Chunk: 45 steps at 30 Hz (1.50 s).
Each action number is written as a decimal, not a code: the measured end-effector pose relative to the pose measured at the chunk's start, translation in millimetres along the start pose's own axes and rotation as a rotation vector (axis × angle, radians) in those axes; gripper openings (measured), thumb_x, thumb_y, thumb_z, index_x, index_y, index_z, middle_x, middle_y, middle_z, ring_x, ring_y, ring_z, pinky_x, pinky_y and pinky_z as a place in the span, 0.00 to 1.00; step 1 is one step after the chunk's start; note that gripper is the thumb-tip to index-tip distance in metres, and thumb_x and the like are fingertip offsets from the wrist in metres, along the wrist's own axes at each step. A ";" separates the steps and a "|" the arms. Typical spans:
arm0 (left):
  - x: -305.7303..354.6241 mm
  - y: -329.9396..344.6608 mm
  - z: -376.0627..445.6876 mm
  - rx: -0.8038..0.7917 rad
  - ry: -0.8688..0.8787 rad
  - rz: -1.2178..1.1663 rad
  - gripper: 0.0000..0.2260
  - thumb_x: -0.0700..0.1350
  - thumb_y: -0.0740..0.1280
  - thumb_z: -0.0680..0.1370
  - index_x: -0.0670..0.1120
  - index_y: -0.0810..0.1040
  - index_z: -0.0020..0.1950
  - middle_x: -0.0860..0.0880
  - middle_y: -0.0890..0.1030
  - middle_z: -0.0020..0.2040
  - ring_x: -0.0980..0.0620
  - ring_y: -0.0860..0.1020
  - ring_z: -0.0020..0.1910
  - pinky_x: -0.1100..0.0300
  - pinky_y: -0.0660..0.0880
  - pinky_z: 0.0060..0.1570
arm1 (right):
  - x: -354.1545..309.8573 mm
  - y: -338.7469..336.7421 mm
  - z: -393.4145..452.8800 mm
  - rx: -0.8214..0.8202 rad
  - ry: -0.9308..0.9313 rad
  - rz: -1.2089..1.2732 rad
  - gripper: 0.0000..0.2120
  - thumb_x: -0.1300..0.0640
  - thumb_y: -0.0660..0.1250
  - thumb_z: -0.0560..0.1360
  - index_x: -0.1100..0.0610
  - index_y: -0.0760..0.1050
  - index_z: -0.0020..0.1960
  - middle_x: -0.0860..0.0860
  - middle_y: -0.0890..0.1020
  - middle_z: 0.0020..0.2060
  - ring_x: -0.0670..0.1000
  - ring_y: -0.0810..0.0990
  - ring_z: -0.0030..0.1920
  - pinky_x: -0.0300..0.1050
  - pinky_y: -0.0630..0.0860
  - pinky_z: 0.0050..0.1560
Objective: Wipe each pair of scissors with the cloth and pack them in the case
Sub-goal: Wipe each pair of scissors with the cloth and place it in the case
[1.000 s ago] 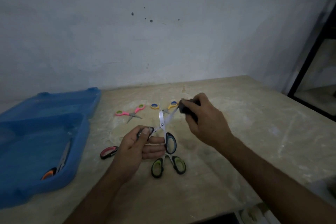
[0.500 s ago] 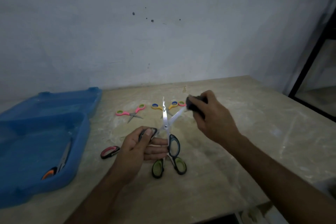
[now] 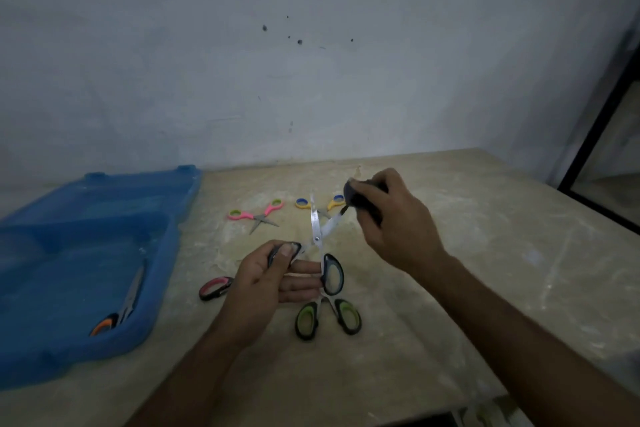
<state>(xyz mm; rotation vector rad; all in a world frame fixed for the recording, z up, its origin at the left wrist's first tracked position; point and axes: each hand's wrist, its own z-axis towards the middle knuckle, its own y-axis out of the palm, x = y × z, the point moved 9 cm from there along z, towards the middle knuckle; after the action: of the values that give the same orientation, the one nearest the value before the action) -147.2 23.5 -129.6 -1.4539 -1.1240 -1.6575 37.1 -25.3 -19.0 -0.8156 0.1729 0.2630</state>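
- Pale plaster wall (image 3: 311, 80) backs a beige, dusty worktop (image 3: 485, 270), and I see it all from the head view.
- My left hand (image 3: 266, 284) grips the black-handled scissors (image 3: 317, 236), thumb pressed on one loop; the blades stand splayed open, pointing to 12 and 1 o'clock.
- My right hand (image 3: 391, 222) is clenched around the dark cloth (image 3: 356, 196), which touches the tip of the 1 o'clock blade.
- At 9 o'clock the blue case (image 3: 166, 253) lies open with the orange-handled scissors (image 3: 121, 308) inside.
- Green-handled scissors (image 3: 327, 317) lie at 6 o'clock of the held pair, just below my left fingers.
- A pink-and-black handle (image 3: 214, 287) shows at 9 o'clock of my left hand.
- Pink scissors (image 3: 256, 215) and yellow scissors (image 3: 320, 204) lie at 12 o'clock, near the wall.
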 end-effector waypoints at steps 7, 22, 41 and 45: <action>-1.8 12.0 -2.2 -0.098 -0.011 0.026 0.13 0.45 0.56 0.86 0.40 0.76 0.60 0.38 0.86 0.50 0.36 0.86 0.46 0.49 0.84 0.44 | -66.5 33.7 -26.4 -0.328 -0.371 -0.060 0.21 0.51 0.60 0.76 0.51 0.74 0.68 0.56 0.74 0.55 0.57 0.76 0.40 0.49 0.75 0.29; -1.9 5.1 0.2 -0.094 0.016 0.134 0.11 0.44 0.59 0.85 0.40 0.78 0.55 0.37 0.86 0.46 0.35 0.86 0.42 0.48 0.84 0.41 | -43.6 29.5 -6.7 -0.311 -0.290 -0.085 0.14 0.52 0.64 0.77 0.48 0.76 0.63 0.52 0.73 0.53 0.56 0.78 0.41 0.51 0.77 0.34; 9.2 -9.0 1.5 0.110 0.077 -0.005 0.10 0.44 0.58 0.85 0.43 0.78 0.53 0.44 0.88 0.44 0.43 0.87 0.40 0.55 0.83 0.35 | -62.0 51.1 -70.4 -0.462 -0.331 0.057 0.21 0.51 0.62 0.75 0.51 0.75 0.68 0.56 0.75 0.56 0.55 0.76 0.40 0.46 0.75 0.30; 8.0 -10.1 2.9 0.137 0.053 -0.053 0.11 0.45 0.58 0.85 0.43 0.78 0.53 0.42 0.88 0.45 0.44 0.87 0.39 0.57 0.82 0.35 | -62.6 38.1 -66.0 -0.475 -0.384 0.080 0.19 0.50 0.62 0.74 0.47 0.78 0.64 0.52 0.75 0.53 0.53 0.77 0.39 0.45 0.74 0.31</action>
<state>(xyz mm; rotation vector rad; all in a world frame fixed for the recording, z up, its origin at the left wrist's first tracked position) -156.4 30.8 -123.5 -1.2973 -1.2310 -1.6124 -37.4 -59.3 -74.2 -1.2108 -0.2284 0.5425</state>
